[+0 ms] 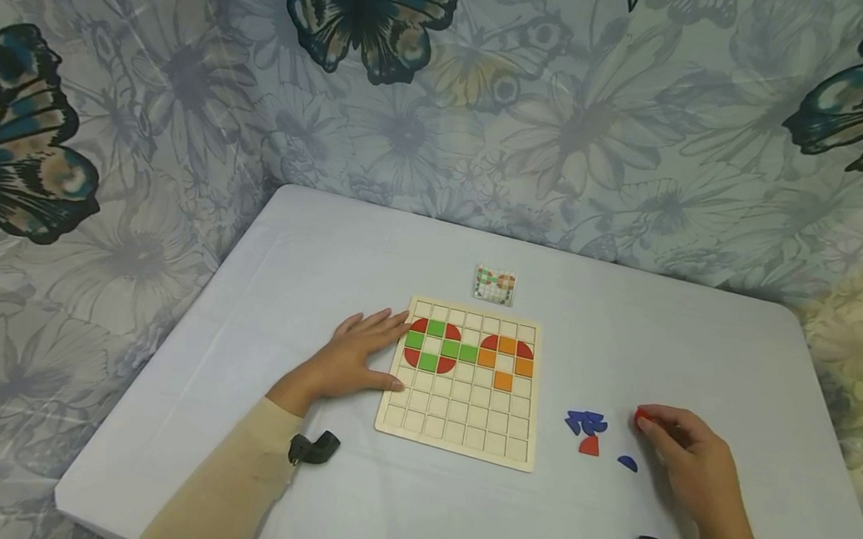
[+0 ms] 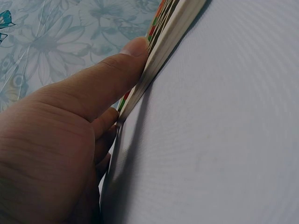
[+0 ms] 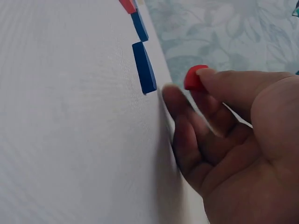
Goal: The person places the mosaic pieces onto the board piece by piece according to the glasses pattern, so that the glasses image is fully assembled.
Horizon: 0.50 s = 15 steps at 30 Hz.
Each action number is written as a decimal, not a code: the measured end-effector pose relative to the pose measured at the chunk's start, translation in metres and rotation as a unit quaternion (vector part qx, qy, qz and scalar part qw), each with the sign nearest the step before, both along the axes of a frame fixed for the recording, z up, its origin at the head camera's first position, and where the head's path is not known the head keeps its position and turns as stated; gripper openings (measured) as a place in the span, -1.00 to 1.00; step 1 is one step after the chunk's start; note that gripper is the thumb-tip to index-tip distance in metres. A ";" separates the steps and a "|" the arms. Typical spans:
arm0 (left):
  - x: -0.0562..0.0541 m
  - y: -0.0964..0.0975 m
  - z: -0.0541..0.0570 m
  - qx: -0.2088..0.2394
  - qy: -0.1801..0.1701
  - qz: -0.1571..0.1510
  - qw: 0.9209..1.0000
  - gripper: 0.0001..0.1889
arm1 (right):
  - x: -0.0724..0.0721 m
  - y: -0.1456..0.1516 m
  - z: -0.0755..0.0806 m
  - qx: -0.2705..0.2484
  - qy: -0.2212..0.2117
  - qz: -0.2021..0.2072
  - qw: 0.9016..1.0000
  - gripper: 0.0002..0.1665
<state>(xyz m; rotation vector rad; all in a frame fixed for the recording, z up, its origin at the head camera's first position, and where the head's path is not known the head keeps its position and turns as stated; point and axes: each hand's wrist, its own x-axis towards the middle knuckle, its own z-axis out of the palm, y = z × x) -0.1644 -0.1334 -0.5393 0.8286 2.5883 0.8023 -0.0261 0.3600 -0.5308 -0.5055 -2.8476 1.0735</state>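
A square wooden grid board point(image 1: 460, 401) lies mid-table, with green, red and orange pieces set in its upper cells. My left hand point(image 1: 356, 356) rests at its left side, fingers spread, with the thumb point(image 2: 135, 46) on the board's edge in the left wrist view. To the right of the board, my right hand point(image 1: 696, 455) pinches a red quarter-round piece point(image 3: 194, 78) between thumb and finger. Near that hand lie a single blue half-round piece point(image 1: 627, 464), a red quarter-round piece point(image 1: 589, 446) and a small pile of blue pieces point(image 1: 586, 422).
Behind the board lies a small pattern card point(image 1: 494, 285) with a coloured grid design. A white cloth point(image 1: 343, 247) covers the table, and patterned fabric point(image 1: 441, 136) with butterflies hangs behind it. Black wrist-worn mounts point(image 1: 317, 448) sit at both wrists.
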 end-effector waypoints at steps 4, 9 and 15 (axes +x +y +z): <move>0.000 0.000 0.000 0.003 0.002 -0.002 1.000 0.08 | -0.001 -0.008 0.003 -0.026 -0.006 -0.006 1.000 -0.68; 0.000 0.000 -0.001 0.006 0.003 -0.002 1.000 0.08 | -0.002 -0.023 0.003 -0.034 0.018 0.035 0.999 -0.68; 0.000 0.000 -0.001 0.002 0.001 0.000 1.000 0.08 | -0.006 -0.042 0.010 -0.073 0.042 0.080 0.993 -0.69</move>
